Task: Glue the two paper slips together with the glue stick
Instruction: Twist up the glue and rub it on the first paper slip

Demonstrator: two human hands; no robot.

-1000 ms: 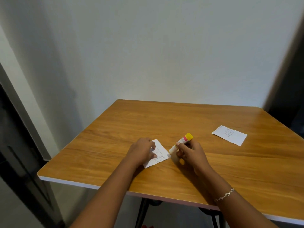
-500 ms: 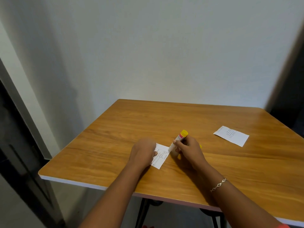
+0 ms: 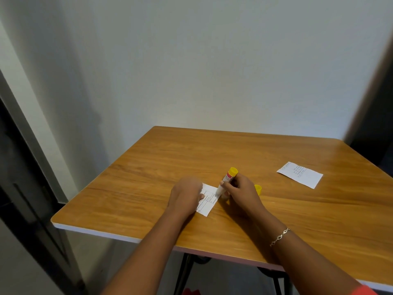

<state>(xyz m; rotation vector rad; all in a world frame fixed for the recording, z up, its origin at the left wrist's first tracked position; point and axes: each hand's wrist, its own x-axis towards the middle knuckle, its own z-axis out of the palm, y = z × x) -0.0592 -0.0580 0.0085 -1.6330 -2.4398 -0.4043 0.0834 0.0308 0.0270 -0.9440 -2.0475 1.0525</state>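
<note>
Pin the printed paper slip (image 3: 209,200) with the pressing left hand (image 3: 186,194), stroke the glue stick (image 3: 226,180) gripped in the right hand (image 3: 240,191) lightly along that slip's right edge, sparing the second slip (image 3: 299,174) well to its right.
</note>
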